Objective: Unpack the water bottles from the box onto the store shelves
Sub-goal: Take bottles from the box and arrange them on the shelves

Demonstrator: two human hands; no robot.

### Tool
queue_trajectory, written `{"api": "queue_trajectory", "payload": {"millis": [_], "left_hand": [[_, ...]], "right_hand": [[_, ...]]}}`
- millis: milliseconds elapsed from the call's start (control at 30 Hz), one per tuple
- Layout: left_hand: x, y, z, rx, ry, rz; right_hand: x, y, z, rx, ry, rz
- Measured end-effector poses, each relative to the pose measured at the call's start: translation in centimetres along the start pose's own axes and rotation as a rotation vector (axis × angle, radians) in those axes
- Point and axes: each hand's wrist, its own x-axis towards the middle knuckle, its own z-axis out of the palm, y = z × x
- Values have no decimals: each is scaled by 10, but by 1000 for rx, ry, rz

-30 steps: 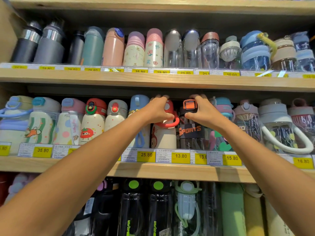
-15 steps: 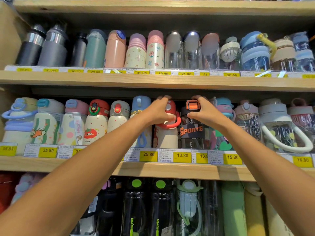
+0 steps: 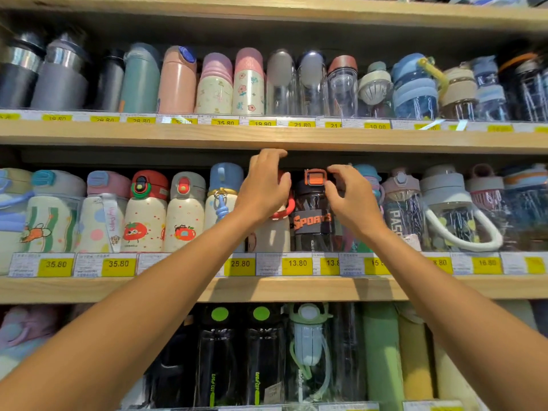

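Both grips have risen: my left grip [image 3: 264,188] sits loose, holding nothing, over the red-lidded bottle [image 3: 271,235]; right grip [image 3: 353,200] curls at the cap of the Sports bottle [image 3: 311,223] on the middle shelf [image 3: 267,289], pinch unclear; I'd square it label-forward

Bright, warm light falls from the front and above, so the wooden shelf edges [image 3: 296,137] glow while a dark band of shadow sits under each board. Glare streaks the steel flasks [image 3: 63,54] and the clear bottles [image 3: 342,87]. The middle is sharp. Price tags [image 3: 499,128] towards the right end smear, the pink goods [image 3: 26,327] at bottom left are blurred, and the boards bow with wide-angle distortion.
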Motion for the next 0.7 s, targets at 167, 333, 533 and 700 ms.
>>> {"api": "queue_trajectory", "payload": {"millis": [167, 333, 533, 700], "left_hand": [[-7, 47, 21, -51, 76, 146], [-3, 91, 53, 107, -80, 171], [19, 116, 88, 282, -194, 63], [29, 131, 102, 194, -313, -193]], "right_hand": [[1, 26, -33, -136, 152, 11], [7, 71, -72, -251, 177, 99], [19, 120, -90, -308, -74, 106], [26, 127, -88, -196, -225, 154]]}}
